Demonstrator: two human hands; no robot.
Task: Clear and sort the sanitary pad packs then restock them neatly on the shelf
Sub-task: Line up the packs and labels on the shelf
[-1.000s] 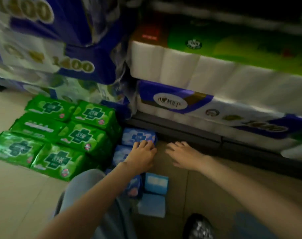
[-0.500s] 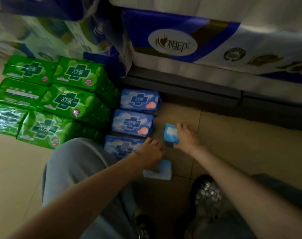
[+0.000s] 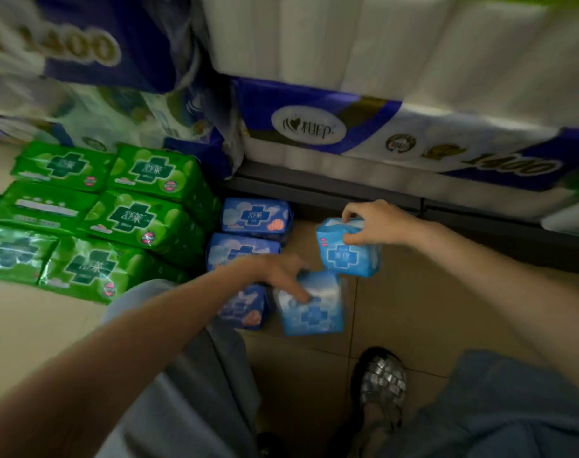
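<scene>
The two light blue packs sit at the centre of the work: the right hand (image 3: 377,226) pinches the upper light blue pack (image 3: 347,256) by its top edge, thumb and fingers clamped on the wrapper, so the pack hangs tilted, apparently just above the tiled floor (image 3: 413,309); the left hand (image 3: 278,272) reaches across with fingers mostly straight and a fingertip pressing on the lower light blue pack (image 3: 311,305), which lies flat on the floor, though blur hides the exact finger pose. Each hand taking one pack looks like a way to gather the matching light blue ones together, apart from the darker sort. Just left of them, three dark blue packs (image 3: 255,216) lie in a column running away from the person, the nearest partly under the left wrist. Further left, the green packs (image 3: 142,219) are stacked in a neat block, so colours seem already sorted into groups on the floor beside the shelf base (image 3: 347,193), ready for restocking. All the packs carry a cross-shaped emblem with Chinese characters too small to read surely. Above, on the shelf, big tissue roll bundles (image 3: 314,127) show a white oval logo with Chinese writing and the figure "1400" in gold. A silver woven sandal (image 3: 383,381) and grey-blue trouser legs fill the foreground.
</scene>
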